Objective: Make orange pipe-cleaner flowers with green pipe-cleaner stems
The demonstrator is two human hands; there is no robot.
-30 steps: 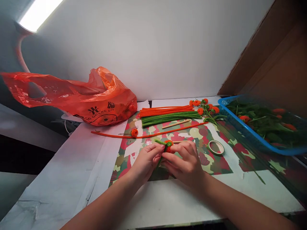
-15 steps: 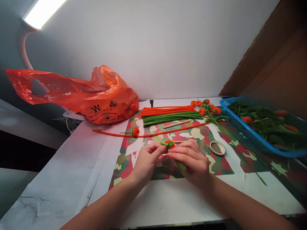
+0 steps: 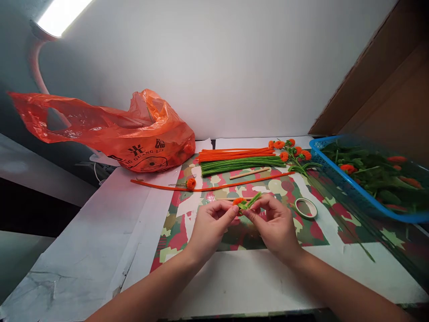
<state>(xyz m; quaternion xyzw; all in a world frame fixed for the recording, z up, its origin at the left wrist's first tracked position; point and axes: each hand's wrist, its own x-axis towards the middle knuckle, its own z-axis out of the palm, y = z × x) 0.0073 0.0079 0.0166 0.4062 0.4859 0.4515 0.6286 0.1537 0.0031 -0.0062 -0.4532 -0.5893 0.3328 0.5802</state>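
Note:
Between my two hands, above the patterned mat, is a small orange pipe-cleaner flower [image 3: 239, 201] with green at its base. My left hand [image 3: 214, 220] pinches it from the left with thumb and forefinger. A green pipe cleaner [image 3: 254, 200] slants up and right from the flower's base. My right hand [image 3: 274, 222] has it pinched between thumb and forefinger. The fingertips partly hide where flower and green piece meet. Just behind the hands lies a wooden stick [image 3: 224, 198]. A roll of tape [image 3: 306, 208] rests to the right of my right hand.
Bundles of orange pipe cleaners [image 3: 234, 154] and green pipe cleaners [image 3: 241, 166] lie behind. A long orange strip [image 3: 221, 186] and a small flower head [image 3: 191, 183] are nearer. A red plastic bag [image 3: 147, 138] stands left; a blue basket [image 3: 365, 195] and a flower stem [image 3: 296, 154] sit right.
My right hand has turned and opened away from the flower, now pinching the green piece. That piece, which pointed left before, now points up and right. My left hand stays at the flower.

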